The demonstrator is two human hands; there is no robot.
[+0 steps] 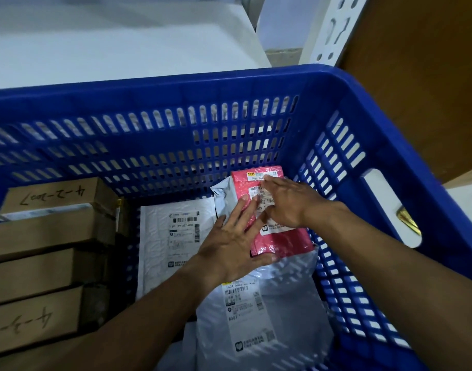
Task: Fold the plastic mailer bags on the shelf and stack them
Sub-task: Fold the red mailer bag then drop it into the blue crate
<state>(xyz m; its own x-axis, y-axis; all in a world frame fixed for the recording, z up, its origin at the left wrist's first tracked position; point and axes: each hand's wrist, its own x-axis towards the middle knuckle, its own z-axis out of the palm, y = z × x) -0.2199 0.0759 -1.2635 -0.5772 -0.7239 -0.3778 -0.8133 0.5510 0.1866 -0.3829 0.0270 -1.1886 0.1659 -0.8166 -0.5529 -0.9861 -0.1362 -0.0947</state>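
A pink mailer bag (283, 236) with a white shipping label lies inside a blue slotted crate (176, 92), near its right wall. My right hand (285, 202) lies flat on the pink bag's label, fingers together. My left hand (229, 250) presses on the bag's left edge with fingers spread and the thumb along its near edge. Under the pink bag lies a grey mailer bag (269, 311) with a label, and another grey one (223, 194) shows behind it. A white bubble mailer (170, 236) lies flat to the left.
Several brown cardboard boxes (50, 236) stand stacked against the crate's left side, some with handwritten numbers. The crate's right wall has a handle slot (390, 207). Beyond the crate are a white surface (95, 44), a white perforated shelf post (334, 28) and a brown panel (417, 76).
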